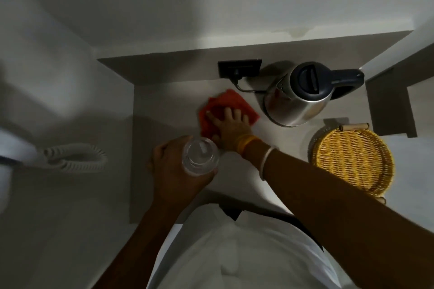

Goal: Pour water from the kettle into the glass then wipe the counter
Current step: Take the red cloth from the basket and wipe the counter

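- kettle [298, 98] stands upright on the counter [164, 101] near its back right corner, lid on, dark handle pointing right, steel body, spout side toward the left.
- its black cord [244, 89] runs left from the base to a plug in the dark wall socket [239, 68] just above the counter's back edge.
- glass [200, 156] is clear, seen from above with the mouth facing up, held over the counter's front-middle area; can't tell if it touches the surface or how much water is in it.
- left hand [173, 169] is wrapped around the glass from the left, fingers clamped on its wall.
- red cloth [225, 112] lies crumpled on the counter, mid-depth, just left of the kettle, not touching it.
- right hand [231, 128] lies flat on the cloth, palm down, fingers spread apart and pressing on it; not curled around anything.
- yellow band [246, 143] and pale bangle [267, 157] on the right wrist.
- woven basket [352, 159] sits at the counter's right edge, in front of the kettle, well apart from the cloth.
- coiled white cord [75, 157] is off to the left, beyond the counter's left edge.
- white shirt [234, 253] fills the bottom, at the counter's front edge.
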